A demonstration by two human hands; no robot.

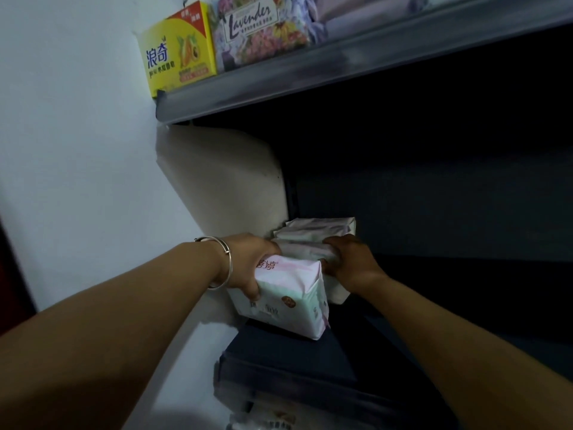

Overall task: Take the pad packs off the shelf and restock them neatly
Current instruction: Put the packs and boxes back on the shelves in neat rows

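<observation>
Two hands work one row of packs at the left end of the dark shelf [418, 274], against the white side panel [223, 181]; the left hand [248, 268] grips the front pack [288, 299], thumb curled onto its face; the right hand [347, 262] curls over the rear packs [313, 237] behind it. Judged step: seating the front pack. Steady the rear packs, slide the front one flush, edges aligned. Wrappers are soft, glossy film over pillow-shaped, yielding blocks; squeeze lightly to avoid creasing.
</observation>
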